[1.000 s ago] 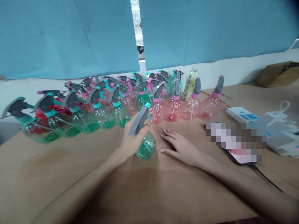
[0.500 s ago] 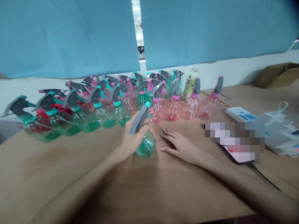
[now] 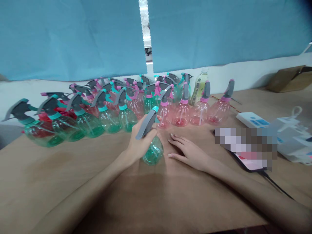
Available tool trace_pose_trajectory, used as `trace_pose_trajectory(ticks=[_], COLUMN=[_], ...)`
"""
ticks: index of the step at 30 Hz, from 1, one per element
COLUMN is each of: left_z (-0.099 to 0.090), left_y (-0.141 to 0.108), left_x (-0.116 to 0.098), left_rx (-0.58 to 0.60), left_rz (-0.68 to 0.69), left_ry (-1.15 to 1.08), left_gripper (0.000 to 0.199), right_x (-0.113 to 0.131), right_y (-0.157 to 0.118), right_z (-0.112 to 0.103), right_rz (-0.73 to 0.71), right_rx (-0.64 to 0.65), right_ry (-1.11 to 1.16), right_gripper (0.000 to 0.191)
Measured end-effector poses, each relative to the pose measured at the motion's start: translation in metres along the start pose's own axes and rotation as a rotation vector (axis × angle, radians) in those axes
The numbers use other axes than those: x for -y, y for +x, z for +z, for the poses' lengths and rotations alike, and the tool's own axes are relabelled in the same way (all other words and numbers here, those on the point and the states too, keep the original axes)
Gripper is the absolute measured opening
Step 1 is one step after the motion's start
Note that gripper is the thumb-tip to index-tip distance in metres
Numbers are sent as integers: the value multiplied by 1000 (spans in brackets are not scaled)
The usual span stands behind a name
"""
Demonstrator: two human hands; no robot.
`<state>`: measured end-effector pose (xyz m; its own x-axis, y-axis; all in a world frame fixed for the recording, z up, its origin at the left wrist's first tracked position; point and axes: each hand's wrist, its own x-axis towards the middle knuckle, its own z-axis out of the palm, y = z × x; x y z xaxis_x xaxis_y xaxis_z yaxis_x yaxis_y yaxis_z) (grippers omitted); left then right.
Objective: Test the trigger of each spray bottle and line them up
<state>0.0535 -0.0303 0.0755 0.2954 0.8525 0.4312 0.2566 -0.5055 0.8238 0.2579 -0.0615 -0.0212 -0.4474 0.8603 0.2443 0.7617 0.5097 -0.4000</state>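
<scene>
My left hand [image 3: 141,139] is wrapped round the neck of a green spray bottle [image 3: 153,152] with a grey trigger head and a teal nozzle tip. The bottle stands near the middle of the wooden table, and my fingers hide its collar. Just right of it, my right hand [image 3: 186,151] lies flat on the tabletop with its fingers stretched out, holding nothing. Beyond my hands stand pink spray bottles [image 3: 180,117] with pink collars. A row of green spray bottles [image 3: 109,120] runs off to the left.
More spray bottles in both colours crowd behind the front rows, beside a clear drink bottle [image 3: 200,86]. On the right lie a phone [image 3: 253,164] on a cable, a white power strip [image 3: 251,120] with plugged-in adapters, and a cardboard box [image 3: 287,79] farther back.
Almost nothing differs; the view has shifted very slightly. My left hand keeps its hold on the green spray bottle, and my right hand stays flat on the table.
</scene>
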Motion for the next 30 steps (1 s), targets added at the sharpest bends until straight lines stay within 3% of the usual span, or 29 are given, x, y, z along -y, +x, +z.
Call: trace_pose_trajectory(ticks=[6,11,30], left_z=[-1,-2,-4], left_y=[3,3,0], left_x=[2,-1,2], left_rx=[17,-6,24], left_rz=[4,-2,2], left_ry=[5,7,-21], left_gripper=[22,7,5], right_x=[-1,-1,1], right_y=[-1,0,0], right_z=[1,2,-1], right_rz=[-5,-6,-7], right_rx=[-29,-28,-1], right_ry=[31,34,-14], right_gripper=[68,68,71])
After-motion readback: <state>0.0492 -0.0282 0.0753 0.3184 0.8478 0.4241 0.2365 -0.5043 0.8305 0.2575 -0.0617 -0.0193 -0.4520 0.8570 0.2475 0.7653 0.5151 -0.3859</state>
